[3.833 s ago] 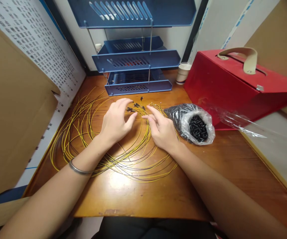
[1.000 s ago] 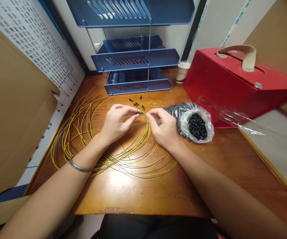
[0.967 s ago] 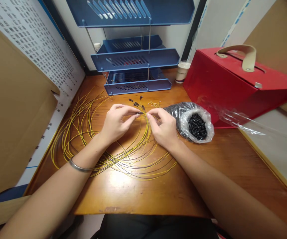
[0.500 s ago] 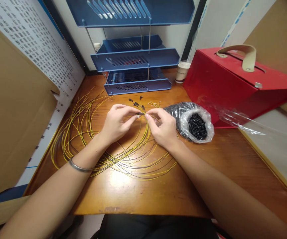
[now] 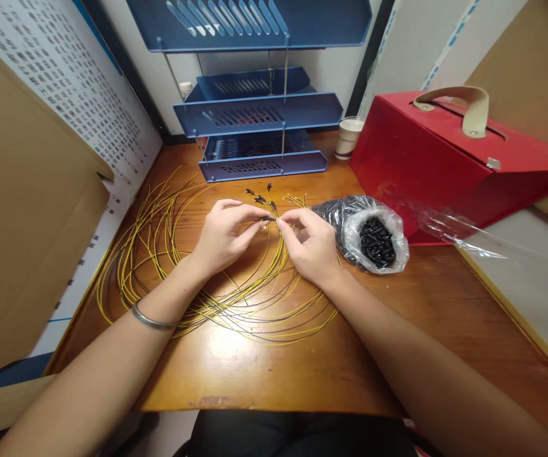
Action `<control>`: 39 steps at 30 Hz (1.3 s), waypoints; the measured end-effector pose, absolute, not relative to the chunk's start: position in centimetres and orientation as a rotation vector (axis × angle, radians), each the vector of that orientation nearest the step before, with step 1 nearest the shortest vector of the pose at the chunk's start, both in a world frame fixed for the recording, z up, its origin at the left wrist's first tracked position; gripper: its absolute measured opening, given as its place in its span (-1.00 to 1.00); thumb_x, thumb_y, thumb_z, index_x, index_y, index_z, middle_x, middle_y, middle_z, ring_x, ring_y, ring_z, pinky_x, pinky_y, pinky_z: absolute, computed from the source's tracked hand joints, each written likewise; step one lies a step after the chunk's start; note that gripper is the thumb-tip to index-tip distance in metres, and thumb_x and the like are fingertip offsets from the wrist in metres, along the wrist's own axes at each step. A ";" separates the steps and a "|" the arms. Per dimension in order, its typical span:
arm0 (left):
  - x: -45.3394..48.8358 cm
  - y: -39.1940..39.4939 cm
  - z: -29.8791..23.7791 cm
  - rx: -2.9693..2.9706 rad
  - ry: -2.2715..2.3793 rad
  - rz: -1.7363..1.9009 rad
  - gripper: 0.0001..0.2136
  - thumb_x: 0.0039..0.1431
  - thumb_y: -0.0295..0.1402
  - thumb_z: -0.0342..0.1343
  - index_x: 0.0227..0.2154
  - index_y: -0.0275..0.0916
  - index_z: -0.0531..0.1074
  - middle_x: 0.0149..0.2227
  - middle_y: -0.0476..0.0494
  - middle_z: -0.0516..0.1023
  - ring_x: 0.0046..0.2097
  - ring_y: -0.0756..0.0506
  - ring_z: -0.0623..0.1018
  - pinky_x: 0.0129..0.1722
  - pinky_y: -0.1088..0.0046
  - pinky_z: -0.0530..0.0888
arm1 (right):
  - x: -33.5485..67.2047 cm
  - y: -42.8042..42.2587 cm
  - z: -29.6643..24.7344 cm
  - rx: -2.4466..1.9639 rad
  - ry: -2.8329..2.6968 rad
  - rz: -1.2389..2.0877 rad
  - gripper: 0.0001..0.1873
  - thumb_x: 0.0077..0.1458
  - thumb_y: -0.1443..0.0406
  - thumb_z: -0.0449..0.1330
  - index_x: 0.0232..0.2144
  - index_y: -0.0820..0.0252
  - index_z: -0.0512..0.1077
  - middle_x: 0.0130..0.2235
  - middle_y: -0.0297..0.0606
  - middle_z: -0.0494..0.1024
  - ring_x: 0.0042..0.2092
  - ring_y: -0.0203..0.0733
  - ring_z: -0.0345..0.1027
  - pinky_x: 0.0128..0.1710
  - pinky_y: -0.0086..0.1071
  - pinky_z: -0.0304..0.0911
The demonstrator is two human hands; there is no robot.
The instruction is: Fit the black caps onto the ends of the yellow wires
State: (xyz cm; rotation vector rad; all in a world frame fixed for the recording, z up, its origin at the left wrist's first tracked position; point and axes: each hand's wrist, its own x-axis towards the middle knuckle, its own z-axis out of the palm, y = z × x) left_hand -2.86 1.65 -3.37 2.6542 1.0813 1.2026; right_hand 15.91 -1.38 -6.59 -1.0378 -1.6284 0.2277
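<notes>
My left hand point(image 5: 224, 235) pinches a small black sleeve point(image 5: 269, 218) between thumb and fingers. Fingertips almost touching it, my right hand point(image 5: 309, 241) is closed in a pinch on the end of a thin yellow wire point(image 5: 280, 222). The sleeve and the wire end meet between the hands; how far one sits in the other is too small to tell. Just beyond the fingers lie several wire ends with black sleeves point(image 5: 259, 199). Bare wire ends point(image 5: 297, 200) show behind my right hand. Loops of yellow and dark wire point(image 5: 134, 254) spread under and left of my hands.
A clear plastic bag of black sleeves point(image 5: 376, 242) lies open to the right of my right hand. Behind it stand a red box point(image 5: 426, 165) with a beige handle and a paper cup point(image 5: 348, 138). Blue tiered trays point(image 5: 262, 166) rise at the back. Cardboard point(image 5: 31, 209) borders the left.
Both hands stay in nearly the same place. The fingertips have shifted very slightly around the black sleeve, whose tilt differs a little. The wires and the bag have not moved.
</notes>
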 end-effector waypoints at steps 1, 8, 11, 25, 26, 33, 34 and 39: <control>-2.8 1.6 -3.3 2.649 1.094 1.208 -0.88 0.28 -0.38 0.18 -0.19 -0.18 0.61 -0.21 -0.05 0.71 -0.17 -0.06 0.63 0.02 0.36 0.46 | 15.9 -1.4 -6.6 -1.045 -1.619 0.221 -0.93 0.23 0.32 0.20 -0.32 0.17 0.48 -0.32 -0.28 0.58 -0.33 -0.21 0.42 -0.28 -0.30 0.27; -2.9 1.7 -3.6 2.664 1.175 1.204 -0.83 0.31 -0.30 0.15 -0.15 -0.16 0.61 -0.16 -0.08 0.72 -0.14 -0.09 0.64 0.05 0.30 0.45 | 16.0 -1.4 -6.5 -1.050 -1.638 0.162 -0.91 0.19 0.36 0.19 -0.38 0.16 0.46 -0.37 -0.30 0.57 -0.35 -0.22 0.40 -0.28 -0.29 0.26; -3.0 2.0 -4.0 2.718 1.144 1.237 -0.82 0.31 -0.30 0.14 -0.13 -0.16 0.60 -0.16 -0.09 0.72 -0.18 -0.09 0.65 0.06 0.27 0.44 | 15.9 -1.4 -6.5 -1.043 -1.640 0.133 -0.92 0.18 0.36 0.20 -0.38 0.16 0.46 -0.37 -0.30 0.57 -0.37 -0.23 0.39 -0.30 -0.30 0.26; -2.8 1.9 -4.0 2.758 1.085 1.243 -0.79 0.26 -0.31 0.18 -0.08 -0.20 0.55 -0.21 -0.08 0.72 -0.21 -0.09 0.66 0.07 0.26 0.41 | 15.8 -1.3 -6.6 -1.027 -1.650 0.079 -0.93 0.16 0.38 0.21 -0.38 0.17 0.48 -0.38 -0.30 0.60 -0.37 -0.22 0.43 -0.32 -0.31 0.26; -2.8 1.9 -4.1 2.761 1.081 1.248 -0.80 0.27 -0.31 0.17 -0.10 -0.21 0.55 -0.21 -0.09 0.72 -0.22 -0.09 0.67 0.07 0.26 0.41 | 15.8 -1.3 -6.5 -1.030 -1.650 0.080 -0.92 0.17 0.37 0.21 -0.38 0.16 0.48 -0.38 -0.30 0.60 -0.37 -0.22 0.43 -0.32 -0.31 0.26; -2.8 1.9 -3.9 2.834 1.042 1.206 -0.80 0.29 -0.28 0.14 -0.12 -0.21 0.56 -0.19 -0.12 0.72 -0.20 -0.10 0.67 0.08 0.23 0.42 | 15.7 -1.4 -6.6 -1.014 -1.680 0.109 -0.93 0.19 0.35 0.23 -0.36 0.17 0.49 -0.37 -0.32 0.60 -0.40 -0.25 0.40 -0.31 -0.32 0.26; -2.8 1.9 -3.9 2.840 1.038 1.206 -0.80 0.29 -0.28 0.14 -0.12 -0.21 0.56 -0.20 -0.12 0.72 -0.20 -0.11 0.67 0.08 0.23 0.42 | 15.7 -1.4 -6.5 -1.012 -1.680 0.114 -0.94 0.20 0.35 0.23 -0.36 0.18 0.49 -0.36 -0.32 0.60 -0.40 -0.26 0.40 -0.31 -0.32 0.26; -2.7 1.8 -3.8 2.823 1.078 1.208 -0.80 0.30 -0.29 0.12 -0.11 -0.20 0.56 -0.17 -0.13 0.72 -0.20 -0.11 0.67 0.08 0.21 0.42 | 15.7 -1.5 -6.5 -1.029 -1.679 0.152 -0.95 0.21 0.35 0.22 -0.32 0.17 0.50 -0.33 -0.30 0.61 -0.39 -0.25 0.40 -0.29 -0.31 0.26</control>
